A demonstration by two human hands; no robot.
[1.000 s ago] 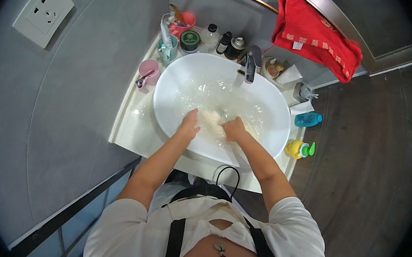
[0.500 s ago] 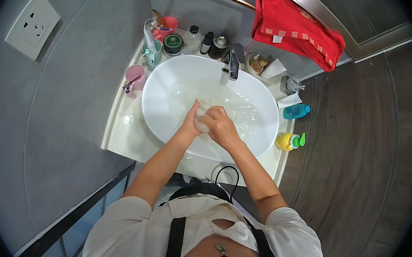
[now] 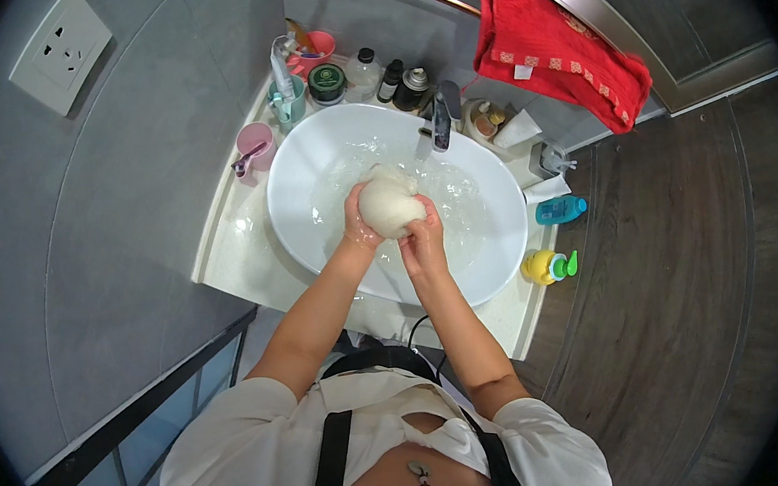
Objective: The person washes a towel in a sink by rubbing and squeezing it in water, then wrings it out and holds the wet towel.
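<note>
Above the water in a white oval basin (image 3: pixel 300 237), both my hands hold a soft, puffy cream-white ball (image 3: pixel 390 203) that looks like a bath puff. My left hand (image 3: pixel 361 219) cups its left side, fingers partly hidden behind it. On the near right side, my right hand (image 3: pixel 423 238) grips it with bent fingers. The ball is swollen and round, with a ruffled far end. Rippling water lies in the basin below, and a stream falls from the dark metal faucet (image 3: pixel 441 118) at the far right rim.
A pink cup (image 3: pixel 255 143), a green cup (image 3: pixel 287 103), a round dark-green jar (image 3: pixel 327 82) and several bottles line the counter behind the basin. To the right stand a blue bottle (image 3: pixel 560 211) and a yellow pump bottle (image 3: pixel 541 268). A red towel (image 3: pixel 548 50) hangs at back right.
The ball was squeezed small between my hands, with my right hand over it. Now it is puffed out and both hands hold it from its sides, my right hand lower around it.
</note>
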